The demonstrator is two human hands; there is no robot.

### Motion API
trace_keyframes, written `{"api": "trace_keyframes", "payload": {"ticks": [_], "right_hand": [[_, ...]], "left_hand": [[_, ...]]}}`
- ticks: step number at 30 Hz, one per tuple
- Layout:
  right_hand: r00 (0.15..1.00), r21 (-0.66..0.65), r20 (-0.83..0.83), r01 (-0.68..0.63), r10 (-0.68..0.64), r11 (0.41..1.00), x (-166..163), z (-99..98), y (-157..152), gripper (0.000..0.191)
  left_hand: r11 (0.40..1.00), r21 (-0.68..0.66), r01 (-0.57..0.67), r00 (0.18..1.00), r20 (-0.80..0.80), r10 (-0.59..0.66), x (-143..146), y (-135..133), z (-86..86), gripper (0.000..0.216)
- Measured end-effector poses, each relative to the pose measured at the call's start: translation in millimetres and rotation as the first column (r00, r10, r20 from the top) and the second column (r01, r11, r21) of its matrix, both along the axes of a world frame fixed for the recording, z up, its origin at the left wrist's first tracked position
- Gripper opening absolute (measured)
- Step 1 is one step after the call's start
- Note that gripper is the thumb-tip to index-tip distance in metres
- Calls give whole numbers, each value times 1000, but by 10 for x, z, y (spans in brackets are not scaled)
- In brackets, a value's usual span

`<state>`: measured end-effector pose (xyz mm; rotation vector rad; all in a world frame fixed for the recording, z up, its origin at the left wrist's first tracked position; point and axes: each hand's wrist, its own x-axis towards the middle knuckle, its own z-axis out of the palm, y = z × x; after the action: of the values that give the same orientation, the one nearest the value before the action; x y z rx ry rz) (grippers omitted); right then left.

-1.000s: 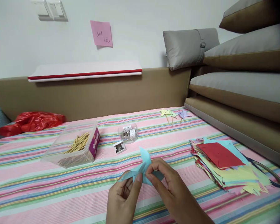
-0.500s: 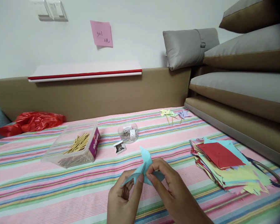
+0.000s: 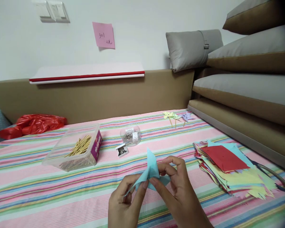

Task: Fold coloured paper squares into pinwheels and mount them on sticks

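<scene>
A light blue folded paper piece [image 3: 151, 169] is held up over the striped cloth at the lower middle. My left hand [image 3: 124, 202] pinches its lower left flap between thumb and fingers. My right hand [image 3: 178, 196] grips the paper's centre and right side, fingers curled over the folds. One blue point sticks up above the fingers. A stack of coloured paper squares [image 3: 230, 171], with a red sheet on top, lies to the right of my hands.
A clear plastic box of wooden sticks [image 3: 77, 150] stands at left. A round clear tub of pins [image 3: 130, 135] and a small white box [image 3: 121, 150] lie behind my hands. Finished paper pinwheels [image 3: 177, 116] lie further back. A red plastic bag [image 3: 33, 124] sits far left; cushions at right.
My right hand has shifted its fingers up and over the paper's centre, and the blue piece has moved slightly right and turned more upright. The left hand stays pinched on its flap.
</scene>
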<state>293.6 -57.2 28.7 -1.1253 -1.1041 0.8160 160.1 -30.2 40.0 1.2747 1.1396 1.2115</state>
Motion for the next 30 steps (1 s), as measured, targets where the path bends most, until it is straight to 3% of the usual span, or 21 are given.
{"api": "trace_keyframes", "payload": {"ticks": [4,9,20,26,30], "right_hand": [[998,-41,-43,-43,42,998,11,34,2,44],[988,-85,-43,-151,147,985,57,165,5,15],[985,-88,75,-151,157,985,103,238,1,13],[941,-143,135,-292,311,946,178,279,-38,12],[940,-93,186,-272,285,958,167,272,-39,12]], "left_hand": [[1000,3,-4,1000,-13,4,4,-4,4,21],[1000,-10,-8,1000,14,8,13,-8,17,19],[1000,-2,-27,999,37,27,-5,-6,16,16],[996,35,80,996,25,-81,-75,12,74,13],[996,37,87,996,24,-88,-96,16,95,14]]}}
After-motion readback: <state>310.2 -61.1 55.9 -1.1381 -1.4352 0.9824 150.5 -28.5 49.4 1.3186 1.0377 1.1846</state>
